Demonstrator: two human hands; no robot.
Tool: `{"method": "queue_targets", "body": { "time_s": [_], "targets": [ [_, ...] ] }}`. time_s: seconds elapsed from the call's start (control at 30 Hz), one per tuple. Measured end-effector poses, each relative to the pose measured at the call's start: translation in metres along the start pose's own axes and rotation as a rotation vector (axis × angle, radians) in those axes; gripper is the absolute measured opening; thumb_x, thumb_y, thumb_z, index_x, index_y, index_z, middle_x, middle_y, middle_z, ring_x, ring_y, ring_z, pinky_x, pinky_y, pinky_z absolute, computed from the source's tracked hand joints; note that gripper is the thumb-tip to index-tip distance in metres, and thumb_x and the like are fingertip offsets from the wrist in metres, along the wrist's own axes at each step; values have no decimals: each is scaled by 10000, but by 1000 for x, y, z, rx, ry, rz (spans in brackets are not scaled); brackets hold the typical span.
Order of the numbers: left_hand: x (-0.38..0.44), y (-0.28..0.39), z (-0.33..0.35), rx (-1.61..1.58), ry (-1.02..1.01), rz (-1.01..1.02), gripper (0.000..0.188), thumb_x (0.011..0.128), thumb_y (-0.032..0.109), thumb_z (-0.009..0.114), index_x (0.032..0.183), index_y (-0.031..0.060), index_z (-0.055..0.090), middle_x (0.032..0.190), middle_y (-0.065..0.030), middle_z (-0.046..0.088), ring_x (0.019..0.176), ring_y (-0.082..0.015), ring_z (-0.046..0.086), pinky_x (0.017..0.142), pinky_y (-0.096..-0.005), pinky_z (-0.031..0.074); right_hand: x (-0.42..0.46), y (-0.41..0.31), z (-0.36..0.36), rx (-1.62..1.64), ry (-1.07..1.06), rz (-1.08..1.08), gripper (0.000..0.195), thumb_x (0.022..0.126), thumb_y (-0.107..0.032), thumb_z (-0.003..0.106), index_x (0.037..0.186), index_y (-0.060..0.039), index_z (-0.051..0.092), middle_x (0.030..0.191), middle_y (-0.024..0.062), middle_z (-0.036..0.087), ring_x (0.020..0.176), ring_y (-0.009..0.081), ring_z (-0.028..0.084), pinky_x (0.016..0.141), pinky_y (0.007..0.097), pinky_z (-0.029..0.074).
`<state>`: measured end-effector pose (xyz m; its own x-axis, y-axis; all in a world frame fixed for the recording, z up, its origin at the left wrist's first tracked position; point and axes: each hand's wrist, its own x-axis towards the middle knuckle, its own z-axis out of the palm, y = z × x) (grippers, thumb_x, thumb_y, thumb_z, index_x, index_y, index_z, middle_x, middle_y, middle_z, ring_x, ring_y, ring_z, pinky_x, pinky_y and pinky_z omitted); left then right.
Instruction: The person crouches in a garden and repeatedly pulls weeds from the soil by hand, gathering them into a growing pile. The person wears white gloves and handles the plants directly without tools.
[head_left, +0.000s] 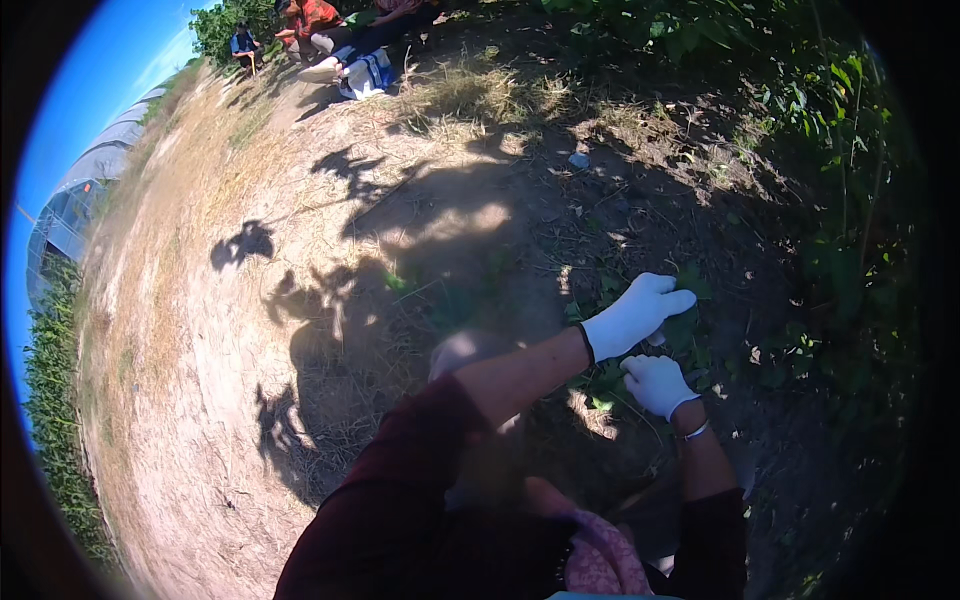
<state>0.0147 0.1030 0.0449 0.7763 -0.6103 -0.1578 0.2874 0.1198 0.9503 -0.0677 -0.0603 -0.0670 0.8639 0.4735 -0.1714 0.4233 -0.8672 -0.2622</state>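
Note:
My left hand (632, 319), in a white knit glove with a dark cuff, reaches over low green leaves (693, 282) on the shaded ground. Its fingertips are beside or against a broad leaf; whether they grip it is unclear. Just below it my right hand (660, 386), gloved in white too, has its fingers curled in toward the palm. Anything inside those curled fingers is hidden. More leafy stems (600, 403) lie on the soil under and between both hands. A bracelet (697, 431) circles my right wrist.
Dense foliage (840, 292) borders the right side. Dry, straw-strewn ground (180, 360) stretches to the left. At the top, people sit or crouch, one in an orange patterned shirt (319, 16), by a white and blue bag (367, 75). A greenhouse (64, 217) stands far left.

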Motion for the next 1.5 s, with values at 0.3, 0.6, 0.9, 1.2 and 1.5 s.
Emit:
{"method": "queue_targets", "body": {
  "time_s": [0.3,0.6,0.9,1.2,1.5],
  "targets": [
    [0,-2,-1,6,-13,-1,249,982,267,642,962,21,678,764,6,664,585,-87,607,468,-262,467,2,-8,-12,82,-36,24,218,922,-230,559,1055,-107,680,927,125,696,882,351,671,793,496,513],
    [2,-3,0,-3,-20,-10,245,987,258,638,984,16,679,762,-4,669,574,-84,602,464,-255,468,1,-11,-14,86,-19,24,203,917,-235,570,1034,-105,673,918,131,697,863,354,678,773,499,522],
    [2,-2,0,53,-8,-5,268,989,280,633,943,18,661,692,-1,612,531,-94,570,456,-256,461,2,-8,-11,76,-78,45,244,930,-259,564,1071,-105,690,971,140,710,898,360,685,819,507,528],
    [2,0,2,13,-2,-19,269,984,300,651,926,37,654,674,12,611,489,-78,554,453,-224,443,-3,6,3,120,-50,59,208,930,-253,565,1078,-135,651,969,153,703,916,367,682,817,515,521],
    [-3,7,0,-65,12,10,248,983,274,652,948,31,691,695,12,637,503,-69,564,452,-224,445,-3,1,3,170,10,58,192,914,-233,590,1039,-117,678,938,134,717,876,360,688,766,500,540]
  ]
}}
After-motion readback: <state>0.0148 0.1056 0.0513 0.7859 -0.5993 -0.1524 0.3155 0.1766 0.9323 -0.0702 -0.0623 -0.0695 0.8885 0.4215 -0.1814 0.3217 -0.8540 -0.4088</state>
